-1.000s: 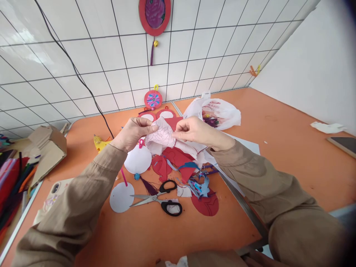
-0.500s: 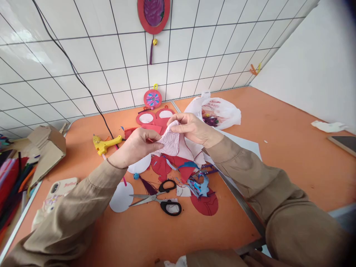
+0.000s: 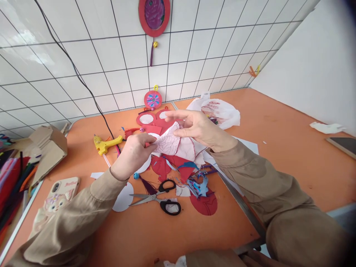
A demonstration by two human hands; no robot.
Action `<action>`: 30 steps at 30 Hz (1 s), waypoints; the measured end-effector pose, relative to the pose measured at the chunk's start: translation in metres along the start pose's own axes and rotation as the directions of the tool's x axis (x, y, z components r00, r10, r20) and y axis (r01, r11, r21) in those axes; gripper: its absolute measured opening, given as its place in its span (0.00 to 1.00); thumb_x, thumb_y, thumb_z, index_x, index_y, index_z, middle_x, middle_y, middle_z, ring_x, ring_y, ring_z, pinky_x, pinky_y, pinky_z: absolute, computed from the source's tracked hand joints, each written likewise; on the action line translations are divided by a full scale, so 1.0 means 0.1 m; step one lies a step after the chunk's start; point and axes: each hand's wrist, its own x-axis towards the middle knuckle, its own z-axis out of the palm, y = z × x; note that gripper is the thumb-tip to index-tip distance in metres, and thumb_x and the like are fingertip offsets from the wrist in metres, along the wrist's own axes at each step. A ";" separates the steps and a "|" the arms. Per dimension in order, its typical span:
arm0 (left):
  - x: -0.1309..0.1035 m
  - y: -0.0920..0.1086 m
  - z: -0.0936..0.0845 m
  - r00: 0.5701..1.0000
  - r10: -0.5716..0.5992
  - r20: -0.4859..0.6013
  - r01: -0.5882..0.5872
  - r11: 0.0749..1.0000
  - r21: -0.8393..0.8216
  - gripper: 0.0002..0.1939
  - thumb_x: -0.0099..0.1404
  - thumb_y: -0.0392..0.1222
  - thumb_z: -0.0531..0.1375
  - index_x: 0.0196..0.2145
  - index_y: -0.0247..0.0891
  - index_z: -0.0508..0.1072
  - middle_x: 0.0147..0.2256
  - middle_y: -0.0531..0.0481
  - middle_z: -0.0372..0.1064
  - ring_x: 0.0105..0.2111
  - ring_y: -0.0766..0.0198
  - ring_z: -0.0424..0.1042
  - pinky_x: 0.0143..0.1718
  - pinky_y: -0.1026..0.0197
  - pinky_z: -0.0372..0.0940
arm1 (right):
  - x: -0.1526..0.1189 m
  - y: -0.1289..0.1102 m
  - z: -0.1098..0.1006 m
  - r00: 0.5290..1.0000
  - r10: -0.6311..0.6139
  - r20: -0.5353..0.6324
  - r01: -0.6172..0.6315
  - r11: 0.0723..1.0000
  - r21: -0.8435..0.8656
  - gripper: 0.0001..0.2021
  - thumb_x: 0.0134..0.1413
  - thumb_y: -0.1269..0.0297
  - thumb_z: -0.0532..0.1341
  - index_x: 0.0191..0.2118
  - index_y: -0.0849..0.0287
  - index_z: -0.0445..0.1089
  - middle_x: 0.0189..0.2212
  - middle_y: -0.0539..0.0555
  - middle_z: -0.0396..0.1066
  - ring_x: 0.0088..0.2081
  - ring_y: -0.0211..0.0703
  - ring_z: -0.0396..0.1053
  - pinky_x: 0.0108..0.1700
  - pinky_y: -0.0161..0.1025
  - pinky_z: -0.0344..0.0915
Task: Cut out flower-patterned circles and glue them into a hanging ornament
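Observation:
A pale pinkish-white cloth (image 3: 168, 142) with fine dark petal-like lines and dark red stitching along its edges is held up above the table. My left hand (image 3: 134, 154) pinches its left end between thumb and fingers. At the cloth's upper right edge, my right hand (image 3: 204, 129) has its thumb against the fabric, while the fingers are lifted apart from the thumb. Under the cloth lie red scraps (image 3: 162, 167) and shiny blue strips (image 3: 198, 185). Black-handled scissors (image 3: 155, 198) rest open on the table below both hands.
A yellow glue gun (image 3: 107, 144) lies to the left, near a phone (image 3: 62, 194) in a decorated case. Red ring shapes (image 3: 138, 122) and a white plastic bag (image 3: 230, 113) sit at the back. A red oval (image 3: 204, 204) and a white disc (image 3: 124, 198) flank the scissors.
My right hand's fingers have come off the cloth's top edge and spread. The cloth has opened flatter, showing more of its line pattern. My left hand has shifted slightly left.

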 end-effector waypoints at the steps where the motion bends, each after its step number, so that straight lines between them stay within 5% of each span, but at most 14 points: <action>1: -0.01 0.00 0.00 1.000 -0.023 0.014 0.023 0.999 -0.026 0.08 0.58 0.32 0.62 0.22 0.40 0.74 0.17 0.58 0.61 0.18 0.69 0.57 0.23 0.62 0.55 | 0.00 0.00 0.00 1.000 -0.001 -0.012 0.001 1.000 -0.002 0.12 0.43 0.66 0.70 0.37 0.50 0.77 0.44 0.54 0.75 0.44 0.49 0.72 0.43 0.47 0.70; 5: -0.05 0.03 0.00 0.992 -0.104 0.070 0.113 0.983 -0.143 0.07 0.60 0.34 0.59 0.25 0.39 0.74 0.19 0.57 0.66 0.14 0.70 0.61 0.20 0.63 0.57 | -0.03 -0.03 0.03 0.996 -0.075 -0.042 0.074 0.996 -0.042 0.04 0.46 0.66 0.69 0.28 0.53 0.73 0.44 0.54 0.76 0.47 0.51 0.74 0.46 0.50 0.72; 10: -0.07 0.05 0.06 0.991 -0.102 0.084 0.121 0.957 -0.263 0.07 0.56 0.31 0.57 0.27 0.39 0.74 0.20 0.54 0.70 0.20 0.65 0.69 0.24 0.63 0.64 | -0.10 -0.12 0.10 0.980 -0.188 -0.064 0.180 0.978 -0.105 0.05 0.50 0.70 0.65 0.32 0.52 0.71 0.41 0.53 0.76 0.44 0.49 0.75 0.46 0.50 0.73; 14: -0.10 0.06 0.11 0.989 -0.127 0.077 0.146 0.920 -0.362 0.08 0.59 0.38 0.62 0.35 0.36 0.79 0.28 0.50 0.76 0.24 0.65 0.69 0.27 0.62 0.65 | -0.14 -0.14 0.14 0.987 -0.152 -0.053 0.146 0.984 -0.104 0.16 0.50 0.68 0.65 0.47 0.48 0.73 0.50 0.54 0.74 0.43 0.49 0.76 0.42 0.46 0.73; 18: -0.13 0.05 0.13 0.992 -0.099 0.073 0.120 0.910 -0.398 0.15 0.64 0.48 0.62 0.23 0.37 0.74 0.20 0.53 0.66 0.22 0.67 0.63 0.24 0.62 0.59 | -0.14 -0.13 0.11 0.993 -0.112 -0.049 0.110 0.993 -0.030 0.29 0.47 0.65 0.69 0.57 0.43 0.68 0.59 0.54 0.69 0.47 0.52 0.76 0.42 0.45 0.74; 22: -0.15 0.03 0.14 0.998 -0.051 0.024 0.056 0.910 -0.410 0.20 0.65 0.51 0.62 0.20 0.38 0.71 0.21 0.52 0.66 0.23 0.66 0.63 0.26 0.61 0.60 | -0.08 -0.04 0.02 0.996 0.048 0.079 -0.055 0.994 0.092 0.41 0.41 0.61 0.74 0.63 0.45 0.63 0.49 0.55 0.76 0.47 0.51 0.76 0.46 0.46 0.74; 26: -0.16 0.03 0.14 1.000 -0.018 0.000 0.016 0.922 -0.386 0.17 0.64 0.48 0.63 0.21 0.38 0.72 0.25 0.50 0.69 0.26 0.65 0.64 0.28 0.61 0.61 | -0.03 0.06 0.00 0.959 0.200 0.202 -0.229 0.965 0.128 0.29 0.39 0.60 0.75 0.51 0.54 0.73 0.32 0.51 0.77 0.36 0.45 0.75 0.41 0.44 0.72; 30: -0.17 0.01 0.16 1.000 0.013 0.006 -0.010 0.939 -0.343 0.15 0.64 0.44 0.62 0.22 0.38 0.74 0.28 0.49 0.70 0.28 0.64 0.67 0.29 0.60 0.61 | 0.00 0.10 0.04 0.961 0.203 0.185 -0.231 0.963 0.142 0.14 0.38 0.61 0.75 0.30 0.58 0.73 0.27 0.50 0.71 0.30 0.39 0.69 0.35 0.39 0.67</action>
